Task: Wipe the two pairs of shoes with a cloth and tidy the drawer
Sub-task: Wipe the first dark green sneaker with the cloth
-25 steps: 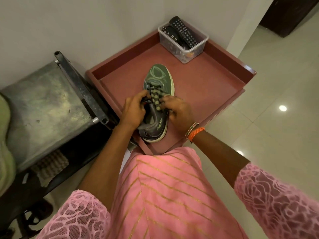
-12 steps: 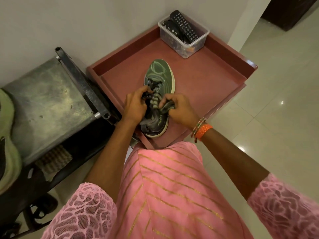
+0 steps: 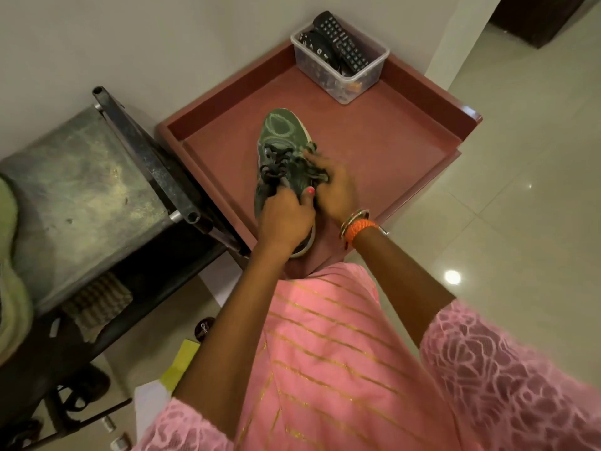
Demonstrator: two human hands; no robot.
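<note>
While wiping goes on, only one green sneaker [image 3: 282, 151] seen, lying in reddish tray [image 3: 374, 148]. Left hand [image 3: 286, 219] curled round heel end, steadying; right hand [image 3: 331, 187], blurred, pressing checked cloth [image 3: 313, 172] against laces, grip unclear. Probably early: other shoes, drawer still pending.

The shoe [image 3: 282, 148] under my hands is dark green with pale green lines on the toe. The tray [image 3: 383, 148] is reddish brown. My dress [image 3: 325, 353] is pink with thin gold stripes. My bracelet [image 3: 359, 227] is orange.
</note>
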